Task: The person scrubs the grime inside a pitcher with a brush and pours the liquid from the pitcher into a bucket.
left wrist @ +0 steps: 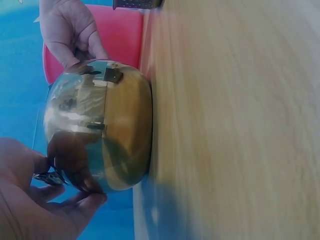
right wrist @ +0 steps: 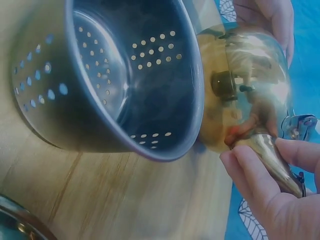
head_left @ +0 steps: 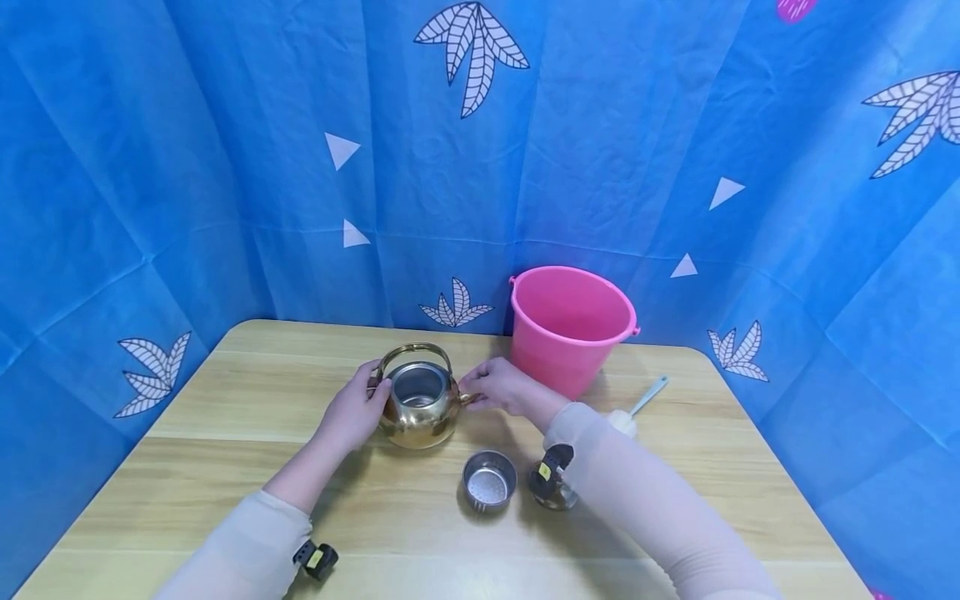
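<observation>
A shiny gold teapot (head_left: 417,429) without a lid on it stands on the table, its arched handle (head_left: 414,348) raised over the round opening. My left hand (head_left: 360,408) grips its left side by the foot of the handle, thumb and fingers on the metal. On the right side, my right hand (head_left: 501,385) pinches the spout (right wrist: 272,155) between thumb and fingers. Nearer to me sits a steel strainer basket (head_left: 491,486) with rows of small holes, upright and touched by neither hand. Part of a round metal piece (head_left: 555,498) shows beneath my right forearm.
A pink bucket (head_left: 547,358) stands at the back of the table, just behind my right hand. To the right lies a brush with a pale blue handle (head_left: 648,395), its white head partly behind my sleeve. A blue patterned curtain (head_left: 465,183) surrounds the wooden table (head_left: 247,400).
</observation>
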### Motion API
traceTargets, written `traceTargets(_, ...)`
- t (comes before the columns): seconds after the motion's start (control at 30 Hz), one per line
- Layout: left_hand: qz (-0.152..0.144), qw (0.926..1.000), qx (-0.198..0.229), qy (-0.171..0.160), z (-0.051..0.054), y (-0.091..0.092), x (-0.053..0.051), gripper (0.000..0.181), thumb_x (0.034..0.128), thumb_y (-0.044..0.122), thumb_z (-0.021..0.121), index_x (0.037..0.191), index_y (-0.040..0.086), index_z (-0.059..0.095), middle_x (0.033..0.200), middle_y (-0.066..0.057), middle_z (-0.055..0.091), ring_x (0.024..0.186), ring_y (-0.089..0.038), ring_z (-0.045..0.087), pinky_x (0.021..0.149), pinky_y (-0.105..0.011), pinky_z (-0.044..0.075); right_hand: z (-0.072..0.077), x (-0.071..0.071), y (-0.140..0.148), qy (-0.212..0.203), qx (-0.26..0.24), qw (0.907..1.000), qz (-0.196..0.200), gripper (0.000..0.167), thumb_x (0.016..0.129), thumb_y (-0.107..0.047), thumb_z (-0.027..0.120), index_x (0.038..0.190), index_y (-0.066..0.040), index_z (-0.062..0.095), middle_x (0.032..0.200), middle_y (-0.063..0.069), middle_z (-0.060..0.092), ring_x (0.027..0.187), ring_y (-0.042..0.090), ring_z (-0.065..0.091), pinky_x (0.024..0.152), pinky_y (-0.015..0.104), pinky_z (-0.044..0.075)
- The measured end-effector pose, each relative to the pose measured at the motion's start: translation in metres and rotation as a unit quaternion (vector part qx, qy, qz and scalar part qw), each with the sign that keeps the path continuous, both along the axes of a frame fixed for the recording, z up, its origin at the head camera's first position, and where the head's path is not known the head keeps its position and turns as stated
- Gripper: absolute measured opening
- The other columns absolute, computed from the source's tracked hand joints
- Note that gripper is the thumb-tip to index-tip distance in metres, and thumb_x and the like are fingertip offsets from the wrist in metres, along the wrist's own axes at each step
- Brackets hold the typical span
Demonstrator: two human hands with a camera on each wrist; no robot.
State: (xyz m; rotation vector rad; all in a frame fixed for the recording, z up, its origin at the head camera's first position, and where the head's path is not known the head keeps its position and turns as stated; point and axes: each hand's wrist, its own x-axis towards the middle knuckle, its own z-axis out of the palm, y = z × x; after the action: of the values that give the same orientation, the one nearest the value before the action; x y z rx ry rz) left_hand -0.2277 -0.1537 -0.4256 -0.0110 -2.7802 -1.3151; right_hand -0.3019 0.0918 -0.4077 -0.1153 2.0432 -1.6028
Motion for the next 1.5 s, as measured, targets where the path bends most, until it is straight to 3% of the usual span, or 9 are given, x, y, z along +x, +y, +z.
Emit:
traceTargets(0.5, -0.003, 1.0, 0.001, -0.003, 0.004, 0.004, -0.003, 0.056, 0.1077, 0.031, 0.041, 0.156, 0.004, 0.029, 0.141, -0.026, 0.053, 0.131, -0.042, 0.051, 0.109, -0.059, 0.037, 0.004, 0.003, 0.006, 0.01, 0.008, 0.9999, 0.008, 0.023, 0.097, 0.005, 0.059, 0.117, 0.014, 0.062, 0.118, 0.024, 0.065, 0.102, 0.032, 0.07, 0.096, 0.047, 0.053)
traceTargets(1.27, -0.026, 0.9994, 0.023, -0.001, 0.044, 0.023, -0.011, 0.055, 0.1071, 0.03, 0.043, 0.156, 0.009, 0.031, 0.143, -0.024, 0.052, 0.133, -0.042, 0.049, 0.111, -0.059, 0.035, 0.046, 0.011, 0.027, 0.026, 0.004, 0.9995, -0.018, 0.023, 0.098, 0.005, 0.057, 0.119, 0.015, 0.06, 0.122, 0.025, 0.062, 0.101, 0.032, 0.069, 0.096, 0.048, 0.052)
traceTargets(1.5, -0.033, 0.9983, 0.047, 0.009, 0.054, 0.031, -0.015, 0.056, 0.1058, 0.028, 0.046, 0.156, 0.008, 0.031, 0.143, -0.025, 0.052, 0.132, -0.041, 0.05, 0.111, -0.055, 0.038, 0.058, 0.01, 0.037, 0.043, 0.01, 0.9989, -0.016, 0.025, 0.099, 0.004, 0.055, 0.121, 0.015, 0.059, 0.123, 0.026, 0.062, 0.103, 0.031, 0.069, 0.086, 0.039, 0.059)
